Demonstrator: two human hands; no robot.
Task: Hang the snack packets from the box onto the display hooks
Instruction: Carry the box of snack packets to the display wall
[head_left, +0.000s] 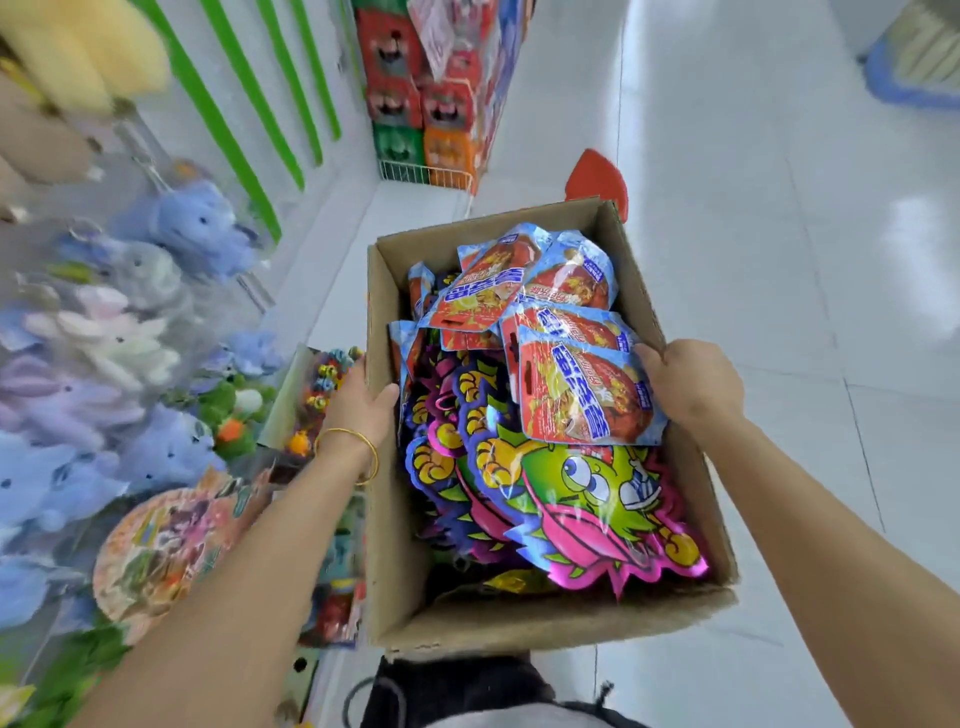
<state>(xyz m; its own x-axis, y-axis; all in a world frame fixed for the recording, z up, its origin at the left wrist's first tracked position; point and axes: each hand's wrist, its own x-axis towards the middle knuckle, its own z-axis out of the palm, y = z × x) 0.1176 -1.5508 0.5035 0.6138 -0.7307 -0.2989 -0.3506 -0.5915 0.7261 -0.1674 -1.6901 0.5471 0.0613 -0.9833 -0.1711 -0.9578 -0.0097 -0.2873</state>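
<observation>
Many packets (582, 395) heaped in open box (545, 618), red-blue ones atop dragon-shaped ones. Left hand (363, 408) grips box's left wall, right hand (693, 382) its right wall. Plush toys (171, 228) at left; floor (779, 260) white.

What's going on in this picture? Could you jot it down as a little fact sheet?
place: shop aisle, white tiled floor
carried: open cardboard box
grip: left hand holds its left wall, right hand holds its right wall
top layer: red-and-blue snack packets
underneath: dragon-shaped packets
at left: plush toys
</observation>
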